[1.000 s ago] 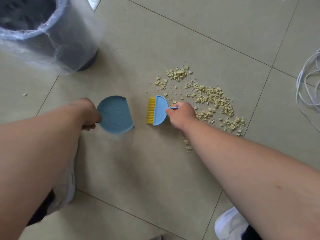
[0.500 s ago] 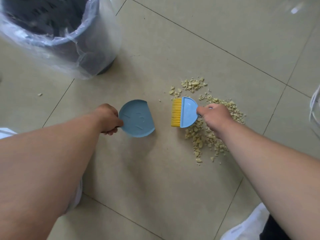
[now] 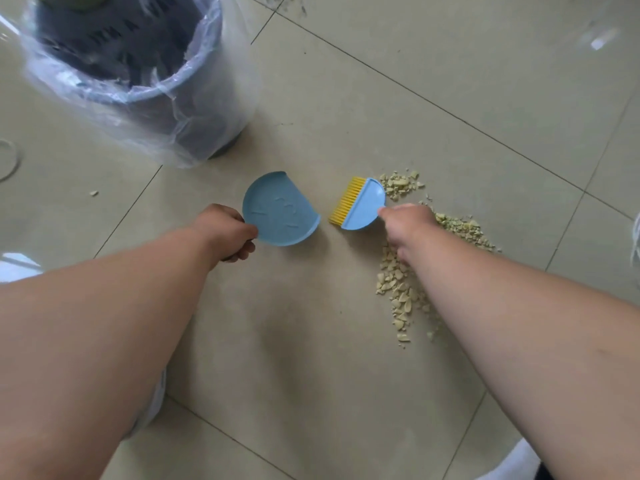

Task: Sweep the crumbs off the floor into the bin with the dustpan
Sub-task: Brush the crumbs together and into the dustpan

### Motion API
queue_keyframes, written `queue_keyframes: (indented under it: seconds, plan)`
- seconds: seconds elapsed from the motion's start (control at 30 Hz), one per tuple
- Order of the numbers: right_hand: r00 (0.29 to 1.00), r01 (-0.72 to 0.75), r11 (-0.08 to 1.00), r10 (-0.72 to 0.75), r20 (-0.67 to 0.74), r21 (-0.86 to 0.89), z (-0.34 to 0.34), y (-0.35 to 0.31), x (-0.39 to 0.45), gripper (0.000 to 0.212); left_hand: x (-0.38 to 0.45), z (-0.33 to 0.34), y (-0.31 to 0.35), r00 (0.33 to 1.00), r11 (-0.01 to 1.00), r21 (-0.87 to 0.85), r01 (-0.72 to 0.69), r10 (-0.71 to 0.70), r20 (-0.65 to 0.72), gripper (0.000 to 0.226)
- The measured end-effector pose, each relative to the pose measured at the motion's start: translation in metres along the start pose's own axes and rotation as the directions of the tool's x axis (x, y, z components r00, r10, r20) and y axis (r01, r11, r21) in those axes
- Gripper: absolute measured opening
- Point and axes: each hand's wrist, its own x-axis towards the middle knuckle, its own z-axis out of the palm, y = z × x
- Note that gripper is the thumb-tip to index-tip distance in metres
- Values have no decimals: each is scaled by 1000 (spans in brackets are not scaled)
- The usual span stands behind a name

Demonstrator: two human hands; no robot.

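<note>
My left hand (image 3: pixel 227 232) grips the handle of a small blue dustpan (image 3: pixel 278 209) lying flat on the tiled floor, its open straight edge facing right. My right hand (image 3: pixel 407 225) holds a small blue brush (image 3: pixel 362 206) with yellow bristles pointing left toward the pan; a narrow gap separates the two. Pale yellow-green crumbs (image 3: pixel 401 296) lie scattered behind and beside the brush, partly hidden under my right forearm. The dark bin (image 3: pixel 145 95), lined with a clear plastic bag, stands at the upper left, just beyond the dustpan.
A stray crumb (image 3: pixel 93 193) lies on the floor to the left of the bin. A white shoe (image 3: pixel 509 462) shows at the bottom right. A white cable (image 3: pixel 635 237) hangs at the right edge. Beige floor tiles with dark grout lines surround everything.
The view has shifted, so the bin looks closer and larger. The brush has tilted and now sits nearer the dustpan's open edge. Both hands keep their grips.
</note>
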Motion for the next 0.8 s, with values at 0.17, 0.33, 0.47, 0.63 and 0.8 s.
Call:
queue_keyframes:
  seconds: [0.17,0.33,0.47,0.63,0.8]
  plan:
    - [984,-163,986,158,-81,-47,-51,35,17,40,-2,18,8,1000,1000,9,-12,12,3,14]
    - [980,-194,981,194,-37,-6,-85,62,19,44,-2,27,12,1000,1000,30,-11,10,13,14]
    - [981,-188,979,183,64,80,-94,68,17,41,-5,32,19,1000,999,27,-17,16,3,14]
    - [978,-188,949,156,139,253,-84,44,9,23,-9,38,24,1000,1000,1,-16,16,3,14]
    - [989,-106,943,66,132,316,-64,11,10,27,-11,48,36,1000,999,-31,-20,21,5,13]
